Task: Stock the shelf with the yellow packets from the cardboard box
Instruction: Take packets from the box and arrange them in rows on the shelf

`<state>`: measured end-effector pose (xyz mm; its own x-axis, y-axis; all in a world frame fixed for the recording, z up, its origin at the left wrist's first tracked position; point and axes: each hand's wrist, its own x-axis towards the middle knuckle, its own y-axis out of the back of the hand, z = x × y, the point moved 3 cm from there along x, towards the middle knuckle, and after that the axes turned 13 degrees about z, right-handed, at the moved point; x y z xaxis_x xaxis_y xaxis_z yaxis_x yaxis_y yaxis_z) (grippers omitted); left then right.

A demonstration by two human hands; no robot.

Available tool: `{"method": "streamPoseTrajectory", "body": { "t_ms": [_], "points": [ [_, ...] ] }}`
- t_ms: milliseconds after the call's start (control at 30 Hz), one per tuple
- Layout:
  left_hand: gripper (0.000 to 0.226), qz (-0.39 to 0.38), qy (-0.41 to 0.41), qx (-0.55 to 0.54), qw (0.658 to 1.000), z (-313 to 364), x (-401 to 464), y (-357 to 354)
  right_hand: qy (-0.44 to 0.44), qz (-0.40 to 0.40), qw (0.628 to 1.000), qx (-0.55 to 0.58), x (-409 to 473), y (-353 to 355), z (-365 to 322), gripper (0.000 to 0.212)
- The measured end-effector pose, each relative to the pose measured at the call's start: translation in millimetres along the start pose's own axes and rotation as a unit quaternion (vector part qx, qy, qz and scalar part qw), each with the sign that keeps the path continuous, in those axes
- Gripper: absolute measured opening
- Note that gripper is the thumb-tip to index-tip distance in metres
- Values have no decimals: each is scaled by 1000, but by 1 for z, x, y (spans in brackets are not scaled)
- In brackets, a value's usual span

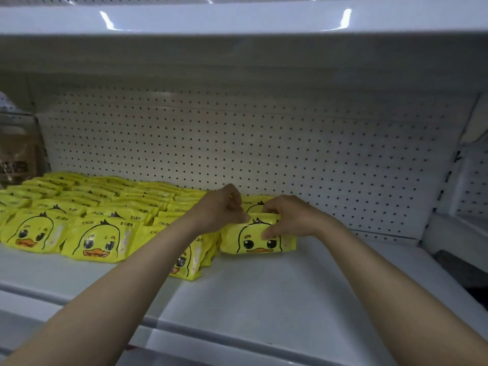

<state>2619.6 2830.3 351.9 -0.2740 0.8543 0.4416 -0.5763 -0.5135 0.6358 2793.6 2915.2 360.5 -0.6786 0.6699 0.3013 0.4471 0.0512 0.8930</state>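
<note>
Several yellow packets with a duck face (97, 239) stand in rows on the white shelf (264, 291), filling its left and middle. At the right end of the rows, one yellow packet (257, 243) stands upright, with another partly hidden behind it. My left hand (224, 208) pinches the top left edge of this front packet. My right hand (286, 216) grips its top right, thumb on the front face. The cardboard box is out of view.
A pegboard back wall (237, 143) rises behind the rows. The shelf above (237, 19) overhangs. A brown bagged product (18, 154) stands at the far left. To the right of the packets lies bare shelf surface up to the side upright (449, 180).
</note>
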Motion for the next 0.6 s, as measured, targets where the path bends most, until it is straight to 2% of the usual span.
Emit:
{"method": "streamPoseTrajectory", "body": {
  "t_ms": [67,133,200,333,600],
  "points": [
    [45,19,-6,94,995,-16,0,-5,-33,10,999,-24,9,-5,24,38],
    [58,1,15,213,977,-35,-4,-15,-65,23,997,-47,16,-13,44,45],
    [64,-2,10,275,961,-45,-8,-23,-82,29,995,-52,24,-22,56,48],
    [63,26,-23,286,958,-46,-10,-27,-96,54,993,-31,41,-34,60,50],
    [60,28,-23,277,960,-47,-8,-26,-88,116,988,-50,66,-47,60,51]
  ]
}}
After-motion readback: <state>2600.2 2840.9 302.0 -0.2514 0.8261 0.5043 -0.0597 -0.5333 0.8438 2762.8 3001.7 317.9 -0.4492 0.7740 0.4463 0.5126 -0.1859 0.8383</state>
